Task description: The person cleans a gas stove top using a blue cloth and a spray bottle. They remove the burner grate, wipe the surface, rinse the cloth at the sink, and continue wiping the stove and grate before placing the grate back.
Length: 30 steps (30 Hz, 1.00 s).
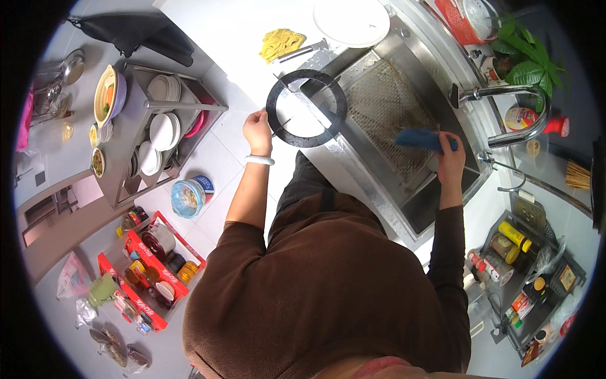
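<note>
My left hand (258,131) grips the left edge of a round black pan support (273,109), a ring with short prongs, which is over the front rim of the steel sink (374,175). Over the sink's right part, my right hand (449,150) holds a blue scrubbing brush or cloth (419,139); which of the two I cannot tell. Beneath it in the sink lies a greasy metal mesh filter panel (388,113), tilted along the basin. A curved chrome faucet (542,113) stands behind the sink.
A yellow cloth (281,43) and a white round lid or plate (351,21) lie on the white counter. At left stand a steel rack of plates (165,105) and a lined bin (187,199) on the floor. Potted leaves (529,71) and a rack of jars (521,246) are at right.
</note>
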Each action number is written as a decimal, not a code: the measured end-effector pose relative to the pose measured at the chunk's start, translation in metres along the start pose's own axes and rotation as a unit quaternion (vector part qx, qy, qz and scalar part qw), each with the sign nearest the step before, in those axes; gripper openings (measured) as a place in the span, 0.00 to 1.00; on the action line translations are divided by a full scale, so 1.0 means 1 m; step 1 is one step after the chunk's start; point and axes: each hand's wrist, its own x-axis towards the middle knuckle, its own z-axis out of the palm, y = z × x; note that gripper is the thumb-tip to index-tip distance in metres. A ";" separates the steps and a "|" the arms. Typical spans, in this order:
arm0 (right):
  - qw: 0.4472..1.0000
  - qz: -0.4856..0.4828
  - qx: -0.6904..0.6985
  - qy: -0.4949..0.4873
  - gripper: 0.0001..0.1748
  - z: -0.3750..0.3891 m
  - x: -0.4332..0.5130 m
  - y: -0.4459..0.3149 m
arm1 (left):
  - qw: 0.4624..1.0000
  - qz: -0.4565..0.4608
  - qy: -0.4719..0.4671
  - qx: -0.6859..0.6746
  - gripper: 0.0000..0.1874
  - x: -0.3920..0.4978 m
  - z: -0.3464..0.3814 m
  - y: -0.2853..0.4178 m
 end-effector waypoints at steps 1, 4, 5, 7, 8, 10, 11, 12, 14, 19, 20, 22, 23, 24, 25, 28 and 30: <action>1.000 -0.011 0.001 0.005 0.08 0.000 -0.006 -0.004 | 0.999 0.035 -0.009 0.021 0.06 -0.013 0.002 0.028; 0.999 -0.024 0.022 -0.003 0.08 0.002 -0.017 -0.012 | 0.980 0.071 -0.185 0.002 0.09 -0.070 0.027 0.090; 0.999 -0.021 0.036 -0.021 0.08 0.010 -0.021 -0.013 | 0.936 0.050 -0.327 -0.122 0.11 -0.082 0.048 0.069; 0.999 -0.049 -0.011 -0.015 0.08 0.010 -0.026 -0.014 | 0.780 -0.244 -0.549 -0.175 0.29 -0.134 0.085 0.119; 0.997 -0.063 -0.034 -0.018 0.09 0.012 -0.028 -0.014 | 0.715 -0.409 -0.534 -0.191 0.42 -0.160 0.105 0.141; 0.990 -0.078 -0.110 -0.043 0.09 0.022 -0.040 -0.023 | 0.599 -0.549 -0.539 -0.222 0.41 -0.184 0.156 0.138; 0.984 -0.086 -0.150 -0.050 0.09 0.025 -0.045 -0.027 | 0.613 -0.518 -0.543 -0.248 0.35 -0.195 0.173 0.136; 0.984 -0.102 -0.132 -0.056 0.08 0.023 -0.047 -0.026 | 0.622 -0.486 -0.549 -0.274 0.30 -0.205 0.186 0.137; 0.981 -0.161 -0.109 0.009 0.12 0.012 -0.045 -0.013 | 0.620 -0.430 -0.602 -0.261 0.23 -0.218 0.203 0.140; 0.979 -0.032 0.188 -0.067 0.29 -0.020 -0.035 0.016 | 0.495 -0.487 -0.627 -0.354 0.17 -0.248 0.187 0.172; 0.960 0.007 0.242 -0.137 0.33 -0.023 -0.037 0.020 | 0.495 -0.476 -0.650 -0.324 0.17 -0.250 0.179 0.179; 0.924 0.037 0.303 -0.230 0.27 -0.034 -0.036 0.027 | 0.490 -0.456 -0.695 -0.264 0.17 -0.250 0.158 0.194; 0.937 0.016 0.257 -0.234 0.25 -0.039 -0.032 0.027 | 0.490 -0.439 -0.709 -0.253 0.16 -0.250 0.164 0.185; 0.947 -0.002 0.211 -0.242 0.22 -0.041 -0.029 0.027 | 0.492 -0.423 -0.721 -0.244 0.15 -0.250 0.172 0.168; 0.956 -0.026 0.164 -0.242 0.20 -0.042 -0.031 0.021 | 0.488 -0.406 -0.737 -0.231 0.14 -0.249 0.180 0.156; 0.982 -0.035 0.079 -0.167 0.15 -0.020 -0.035 -0.002 | 0.519 -0.250 -0.794 -0.192 0.09 -0.244 0.189 0.147; 0.995 -0.012 0.017 -0.102 0.15 -0.015 -0.027 -0.011 | 0.541 -0.292 -0.784 -0.086 0.08 -0.237 0.179 0.180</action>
